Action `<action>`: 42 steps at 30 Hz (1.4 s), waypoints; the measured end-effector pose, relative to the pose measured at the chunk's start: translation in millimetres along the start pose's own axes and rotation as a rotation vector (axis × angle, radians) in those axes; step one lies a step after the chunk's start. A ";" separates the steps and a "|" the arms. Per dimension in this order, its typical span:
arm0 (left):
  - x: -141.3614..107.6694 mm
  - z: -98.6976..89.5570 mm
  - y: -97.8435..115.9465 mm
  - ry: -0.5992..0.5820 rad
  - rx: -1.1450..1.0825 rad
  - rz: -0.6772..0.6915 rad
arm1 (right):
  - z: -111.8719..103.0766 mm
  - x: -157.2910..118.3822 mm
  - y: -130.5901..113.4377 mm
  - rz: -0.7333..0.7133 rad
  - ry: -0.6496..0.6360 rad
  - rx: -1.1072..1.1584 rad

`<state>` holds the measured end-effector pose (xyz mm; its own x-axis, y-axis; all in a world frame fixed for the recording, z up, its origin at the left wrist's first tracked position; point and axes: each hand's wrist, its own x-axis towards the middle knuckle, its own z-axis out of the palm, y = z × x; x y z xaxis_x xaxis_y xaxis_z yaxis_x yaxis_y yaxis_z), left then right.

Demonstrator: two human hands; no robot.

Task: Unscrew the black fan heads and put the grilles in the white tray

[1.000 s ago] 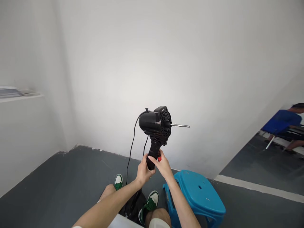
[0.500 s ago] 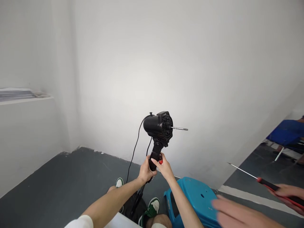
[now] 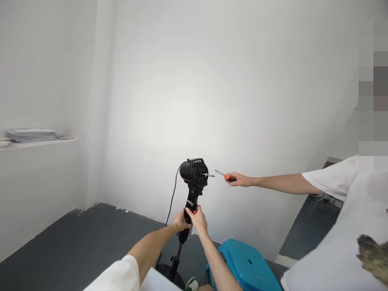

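Head view: the pedestal fan (image 3: 188,171) stands in front, motor shaft (image 3: 209,175) bare. Left hand (image 3: 181,221) and right hand (image 3: 199,220) are wrapped around its neck (image 3: 192,198), something red (image 3: 195,212) poking out by the right one. Looks like a steadying step; next move likely calls for a firm hold, minding the screwdriver (image 3: 229,178) in the co-worker's hand (image 3: 241,180).

Glossy plastic is seen on the motor housing (image 3: 186,171), shiny metal on its shaft (image 3: 209,175), smooth plastic on the stool (image 3: 248,262), matt cloth on the co-worker's sleeve (image 3: 333,178).
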<state>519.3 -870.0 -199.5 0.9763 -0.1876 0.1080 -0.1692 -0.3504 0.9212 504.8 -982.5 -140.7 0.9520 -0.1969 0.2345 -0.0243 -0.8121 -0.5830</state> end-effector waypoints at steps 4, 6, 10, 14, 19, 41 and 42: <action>13.0 4.5 -3.5 -0.094 -0.013 0.055 | -5.8 -7.7 3.4 0.051 0.048 -0.053; 25.5 6.4 -6.6 -0.162 -0.016 0.071 | -8.7 -7.2 8.8 0.066 0.073 -0.084; 52.9 2.5 -16.2 -0.339 -0.021 0.101 | -8.6 -4.1 15.6 0.066 0.083 -0.156; 66.5 -7.2 -22.1 -0.485 -0.022 0.146 | -6.5 -5.8 14.4 0.038 0.075 -0.212; 71.5 -14.0 -24.3 -0.623 -0.024 0.157 | -7.3 -11.7 12.9 0.007 0.085 -0.272; 21.0 36.2 -67.3 -0.273 -0.215 0.200 | -14.1 -13.1 50.2 -0.064 0.070 -0.239; 16.6 39.6 -71.5 -0.234 -0.227 0.208 | -14.8 -15.9 56.5 -0.090 0.047 -0.204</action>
<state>542.2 -884.4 -278.3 0.8624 -0.4472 0.2371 -0.3008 -0.0760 0.9507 483.7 -1033.4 -165.8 0.9379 -0.1399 0.3173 -0.0056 -0.9210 -0.3894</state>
